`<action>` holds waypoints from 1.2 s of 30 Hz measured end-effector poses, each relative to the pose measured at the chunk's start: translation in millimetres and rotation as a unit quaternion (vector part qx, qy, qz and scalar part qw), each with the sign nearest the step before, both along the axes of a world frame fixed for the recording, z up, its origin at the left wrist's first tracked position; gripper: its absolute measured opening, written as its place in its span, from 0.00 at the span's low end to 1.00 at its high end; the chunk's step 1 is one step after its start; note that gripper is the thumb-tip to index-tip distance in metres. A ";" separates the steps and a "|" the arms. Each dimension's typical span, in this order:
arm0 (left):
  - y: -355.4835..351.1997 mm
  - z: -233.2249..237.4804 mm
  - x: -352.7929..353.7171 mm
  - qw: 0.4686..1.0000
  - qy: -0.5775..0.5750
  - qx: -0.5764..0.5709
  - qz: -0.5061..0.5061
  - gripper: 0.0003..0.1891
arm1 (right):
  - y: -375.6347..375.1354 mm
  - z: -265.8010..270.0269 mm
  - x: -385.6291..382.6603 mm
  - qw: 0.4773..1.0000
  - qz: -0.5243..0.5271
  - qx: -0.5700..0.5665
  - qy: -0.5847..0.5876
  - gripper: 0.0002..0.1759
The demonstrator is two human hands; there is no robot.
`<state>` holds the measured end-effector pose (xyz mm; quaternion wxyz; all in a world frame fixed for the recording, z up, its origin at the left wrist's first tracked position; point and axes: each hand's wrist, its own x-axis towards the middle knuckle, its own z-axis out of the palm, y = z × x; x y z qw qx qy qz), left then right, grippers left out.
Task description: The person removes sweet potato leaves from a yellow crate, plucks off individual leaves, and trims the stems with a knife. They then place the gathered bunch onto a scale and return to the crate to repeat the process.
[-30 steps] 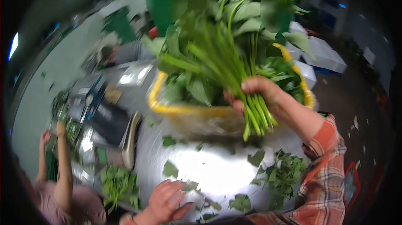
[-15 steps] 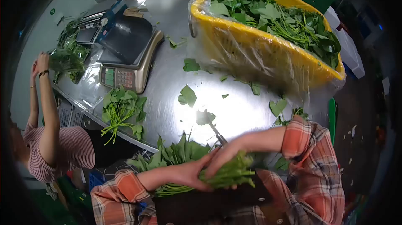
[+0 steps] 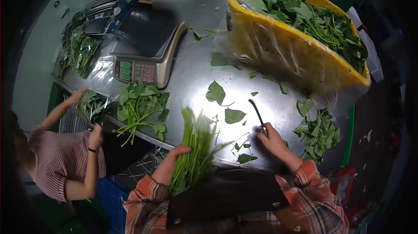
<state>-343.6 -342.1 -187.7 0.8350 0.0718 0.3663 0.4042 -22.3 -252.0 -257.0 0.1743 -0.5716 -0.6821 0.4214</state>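
My left hand (image 3: pixel 176 155) is closed round a bunch of leafy greens (image 3: pixel 191 142), its cut stems pointing up and away and its leaves hanging down against my dark apron (image 3: pixel 226 195). To the right, my right hand (image 3: pixel 272 139) grips a thin, dark, curved tool (image 3: pixel 257 111); blur hides its exact kind. Loose leaves (image 3: pixel 235 115) lie on the metal table (image 3: pixel 191 90) between the hands. Left of my bunch rests another bunch of greens (image 3: pixel 141 107) at the table's edge, and a smaller heap of greens (image 3: pixel 321 136) lies right of my right hand.
A tilted yellow basket (image 3: pixel 278 29), lined with clear plastic and full of greens, stands at the back right. A digital scale (image 3: pixel 146 70) sits at the left, with bagged greens (image 3: pixel 80 49) beyond it. At the far left a co-worker (image 3: pixel 65 160) handles a bag of greens (image 3: pixel 93 105).
The bunch in my left hand has swung from lying sideways to stems upward. My right hand has moved away to the right with the tool. The co-worker's hands have come down with the bag.
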 end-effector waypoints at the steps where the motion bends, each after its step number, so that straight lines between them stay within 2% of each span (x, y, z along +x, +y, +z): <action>1: 1.5 -4.9 -6.1 0.999 -0.006 -0.019 0.025 0.32 | -5.3 19.4 -7.1 0.998 0.036 0.040 0.021 0.12; 3: 8.2 -11.4 -15.5 0.999 -0.044 -0.008 0.021 0.33 | -13.7 55.9 -27.9 0.985 0.104 0.122 0.059 0.13; 4: 11.3 -12.0 -17.9 0.998 -0.064 -0.004 0.017 0.33 | -14.9 70.3 -38.6 0.980 0.146 0.132 0.030 0.13; 5: 14.1 -8.0 -16.5 0.999 -0.036 -0.018 0.027 0.34 | -13.5 83.3 -50.7 0.972 0.186 0.141 -0.001 0.13; 6: 16.8 -15.6 -18.4 0.996 -0.087 -0.017 0.021 0.34 | -9.7 90.1 -62.0 0.962 0.226 0.151 -0.032 0.13; 8: 22.8 -37.7 -21.7 0.982 -0.189 -0.018 0.005 0.35 | 2.2 81.5 -84.6 0.940 0.216 0.262 -0.027 0.13; 11: 36.8 14.7 4.8 0.992 -0.113 0.016 -0.047 0.36 | 30.2 62.5 -98.4 0.905 0.217 0.365 -0.044 0.12; 12: 39.0 15.3 5.1 0.990 -0.109 0.019 -0.082 0.36 | 39.3 57.4 -98.0 0.893 0.220 0.388 -0.054 0.10; 14: 40.5 15.8 5.3 0.983 -0.103 0.025 -0.150 0.37 | 53.2 52.5 -86.6 0.893 0.221 0.379 -0.098 0.09; 15: 39.3 19.7 9.2 0.986 -0.089 -0.008 -0.144 0.36 | 57.9 47.0 -77.5 0.892 0.223 0.374 -0.119 0.08; 16: 38.6 17.2 8.7 0.981 -0.067 0.038 -0.179 0.34 | 62.3 24.6 -63.6 0.956 0.106 0.229 -0.150 0.09; 17: 38.7 12.7 6.7 0.972 -0.046 0.086 -0.212 0.33 | 74.3 21.5 -39.6 0.973 -0.010 0.084 -0.213 0.10; 18: 39.9 10.7 3.7 0.960 -0.023 0.132 -0.245 0.32 | 85.4 1.7 4.6 0.963 -0.027 0.079 -0.257 0.11; 19: 43.8 16.5 2.9 0.967 0.032 0.093 -0.236 0.27 | 77.9 7.1 29.9 0.955 0.012 0.121 -0.272 0.10; 22: 69.2 21.5 12.5 0.954 0.203 0.054 -0.214 0.24 | 48.9 56.7 14.9 0.974 0.077 0.169 -0.129 0.08; 23: 74.5 26.3 22.5 0.942 0.252 0.100 -0.198 0.21 | 40.8 70.2 2.6 0.963 0.116 0.203 -0.132 0.07; 26: 86.3 25.8 41.8 0.875 0.360 0.197 -0.255 0.20 | 27.2 95.4 -33.1 0.924 0.211 0.297 -0.115 0.08; 28: 85.8 20.8 42.6 0.855 0.365 0.227 -0.291 0.22 | 41.2 58.5 -23.2 0.939 0.162 0.202 -0.225 0.10; 30: 82.6 22.7 35.0 0.828 0.383 0.261 -0.316 0.23 | 58.4 14.0 24.6 0.931 0.109 0.094 -0.334 0.11; 31: 77.5 23.3 28.0 0.802 0.418 0.296 -0.308 0.25 | 54.8 14.1 37.4 0.936 0.082 0.086 -0.330 0.12; 33: 87.5 31.6 28.1 0.741 0.502 0.273 -0.353 0.25 | 61.0 24.2 58.5 0.940 0.038 0.083 -0.330 0.12; 34: 83.1 33.4 29.0 0.707 0.538 0.250 -0.386 0.25 | 55.9 46.8 42.6 0.953 0.068 0.120 -0.269 0.12; 35: 82.2 19.8 29.7 0.727 0.526 0.258 -0.359 0.26 | 42.9 57.6 18.8 0.966 0.070 0.112 -0.224 0.11; 36: 85.9 20.7 34.3 0.709 0.539 0.277 -0.359 0.27 | 42.1 69.9 -0.9 0.974 0.071 0.116 -0.183 0.11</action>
